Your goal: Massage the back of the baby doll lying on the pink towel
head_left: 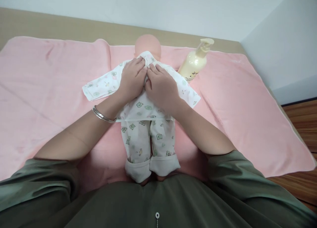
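A baby doll (148,44) lies on a pink blanket, its smooth head at the far end and no face visible. It wears a white printed top (138,105) with both sleeves spread, and matching trousers (136,135) with turned-up cuffs. My left hand (133,75) rests flat on the upper part of the top, fingers stretched toward the head. Beside it, my right hand (160,84) lies on the same cloth, fingers extended and a little apart. The hands meet near the middle, covering part of the top. Neither visibly grips anything.
A cream pump bottle (194,62) leans at a tilt beyond the doll's right-hand sleeve. The pink blanket (49,76) covers a tan surface (61,26) against a pale wall. Wood-grain boards (302,122) show past the right edge.
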Available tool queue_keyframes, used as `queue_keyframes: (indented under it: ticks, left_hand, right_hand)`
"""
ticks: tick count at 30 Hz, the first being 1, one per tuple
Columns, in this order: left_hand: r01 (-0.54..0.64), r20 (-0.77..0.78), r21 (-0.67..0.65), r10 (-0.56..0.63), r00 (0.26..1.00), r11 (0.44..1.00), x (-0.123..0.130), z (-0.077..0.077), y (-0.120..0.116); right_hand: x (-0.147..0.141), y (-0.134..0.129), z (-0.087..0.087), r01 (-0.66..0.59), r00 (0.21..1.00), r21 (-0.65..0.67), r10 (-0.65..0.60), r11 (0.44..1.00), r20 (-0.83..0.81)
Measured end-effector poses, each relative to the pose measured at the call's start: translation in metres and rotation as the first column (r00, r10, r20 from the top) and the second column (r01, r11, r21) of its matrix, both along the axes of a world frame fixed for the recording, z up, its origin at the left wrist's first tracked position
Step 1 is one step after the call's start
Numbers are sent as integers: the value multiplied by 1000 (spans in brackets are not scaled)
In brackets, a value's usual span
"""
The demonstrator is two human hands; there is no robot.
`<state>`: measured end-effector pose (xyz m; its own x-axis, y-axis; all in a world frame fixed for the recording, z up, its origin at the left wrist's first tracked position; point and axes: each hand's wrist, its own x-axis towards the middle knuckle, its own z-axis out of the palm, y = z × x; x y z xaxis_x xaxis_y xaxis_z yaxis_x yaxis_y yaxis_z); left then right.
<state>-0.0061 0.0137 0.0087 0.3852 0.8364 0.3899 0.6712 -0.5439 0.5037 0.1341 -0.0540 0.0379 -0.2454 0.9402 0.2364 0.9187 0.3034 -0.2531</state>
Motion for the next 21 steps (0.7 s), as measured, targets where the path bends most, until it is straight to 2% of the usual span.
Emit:
queue_keyframes:
  ticks: [8, 12, 18, 21]
  left_hand:
    - [-66, 1, 26, 66, 998, 998, 6, -2, -18]
    - [-63, 10, 22, 63, 998, 998, 5, -3, -19]
    - [-67, 52, 27, 66, 997, 997, 7, -2, -21]
    - [-53, 50, 9, 52, 997, 999, 4, -7, -20]
  right_hand:
    - [13, 26, -10, 9, 996, -12, -10, 1000, -94]
    - [12, 25, -14, 32, 995, 20, -30, 999, -94]
    - [10, 21, -10, 32, 998, 0, -32, 999, -62]
    - [10, 21, -9, 35, 997, 10, -34, 999, -70]
